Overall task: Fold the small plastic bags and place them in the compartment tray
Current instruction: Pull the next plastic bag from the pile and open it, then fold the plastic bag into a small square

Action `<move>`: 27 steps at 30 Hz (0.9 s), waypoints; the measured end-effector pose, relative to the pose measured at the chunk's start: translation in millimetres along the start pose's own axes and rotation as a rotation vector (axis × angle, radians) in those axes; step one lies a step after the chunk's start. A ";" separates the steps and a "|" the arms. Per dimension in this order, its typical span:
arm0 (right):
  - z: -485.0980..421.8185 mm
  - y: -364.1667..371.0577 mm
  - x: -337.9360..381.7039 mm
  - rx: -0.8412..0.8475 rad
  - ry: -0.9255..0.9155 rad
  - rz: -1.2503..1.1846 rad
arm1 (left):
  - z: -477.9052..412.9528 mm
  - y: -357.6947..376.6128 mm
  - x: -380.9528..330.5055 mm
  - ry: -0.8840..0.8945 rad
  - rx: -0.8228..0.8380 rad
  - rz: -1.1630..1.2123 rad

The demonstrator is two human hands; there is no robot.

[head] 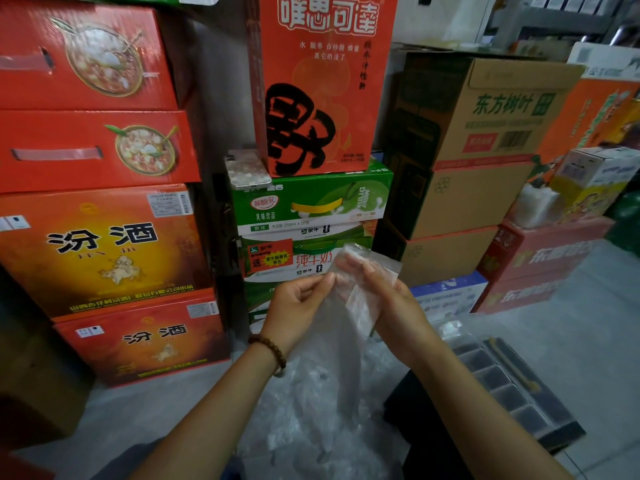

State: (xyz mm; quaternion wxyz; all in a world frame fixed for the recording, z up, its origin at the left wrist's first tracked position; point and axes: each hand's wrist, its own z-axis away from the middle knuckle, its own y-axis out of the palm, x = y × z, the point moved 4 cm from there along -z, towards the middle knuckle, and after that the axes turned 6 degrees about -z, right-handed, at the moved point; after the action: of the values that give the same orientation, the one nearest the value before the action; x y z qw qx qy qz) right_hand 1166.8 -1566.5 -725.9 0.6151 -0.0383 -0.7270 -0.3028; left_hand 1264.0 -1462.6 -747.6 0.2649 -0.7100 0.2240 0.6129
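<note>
Dim, soft blur, warped edges.

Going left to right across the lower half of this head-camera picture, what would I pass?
Red liquor boxes → left hand → right hand → compartment tray. The bag that both hands hold overlaps them, so it is left out of the order.
</note>
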 end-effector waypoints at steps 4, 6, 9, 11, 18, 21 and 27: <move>-1.8 -9.7 5.3 -0.076 0.025 0.065 | -3.7 -8.5 -6.9 0.100 -0.057 -0.055; -1.5 -16.9 10.9 -0.111 0.024 0.171 | -4.2 -11.0 -8.6 0.124 -0.041 -0.108; 1.1 -21.9 16.6 -0.103 0.053 0.262 | -3.1 -9.9 -7.4 0.154 0.019 -0.235; 1.6 -23.3 16.6 -0.097 0.078 0.309 | -1.7 -7.9 -5.3 0.183 0.064 -0.349; -1.1 -29.6 9.3 -0.157 0.051 0.361 | 3.2 -5.1 -9.4 0.302 0.087 -0.647; -2.9 -34.5 9.6 -0.194 0.066 0.331 | 3.4 -7.7 -11.2 0.318 0.053 -0.649; -0.2 -28.6 8.4 -0.194 0.039 0.342 | 5.3 -1.9 -10.1 0.367 0.089 -0.741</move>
State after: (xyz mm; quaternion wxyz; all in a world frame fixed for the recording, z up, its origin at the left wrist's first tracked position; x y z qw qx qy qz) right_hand 1152.7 -1592.5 -729.4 0.6648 -0.2145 -0.6654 -0.2631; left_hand 1259.7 -1457.7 -738.0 0.4536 -0.8279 0.0233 0.3289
